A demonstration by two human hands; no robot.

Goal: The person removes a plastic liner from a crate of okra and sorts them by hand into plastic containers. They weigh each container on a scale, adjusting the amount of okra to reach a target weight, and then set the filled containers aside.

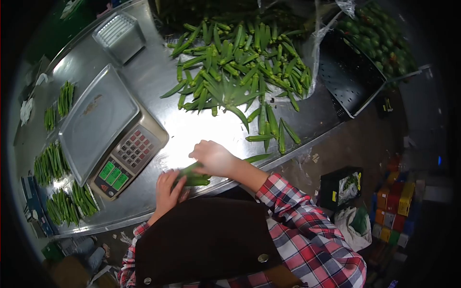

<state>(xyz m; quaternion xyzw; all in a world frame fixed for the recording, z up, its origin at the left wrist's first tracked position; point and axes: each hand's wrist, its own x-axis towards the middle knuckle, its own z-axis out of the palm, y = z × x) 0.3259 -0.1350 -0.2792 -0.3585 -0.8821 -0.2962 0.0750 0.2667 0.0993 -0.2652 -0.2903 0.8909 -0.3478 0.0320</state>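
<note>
A few green okra pods lie together at the front edge of the metal table, between my two hands. The fingers of my left hand are curled against the pods' left ends. Over their upper side is my right hand, slightly blurred, with its fingers bent down onto an okra pod. One more pod sticks out beyond my right wrist. A large heap of loose okra covers the far part of the table, and several pods have spread toward the near edge.
Left of my hands stands a digital scale with a bare metal pan. Beyond it lie bundles of slim green pods and a metal box. A black crate adjoins the table's right side; a black box sits lower down.
</note>
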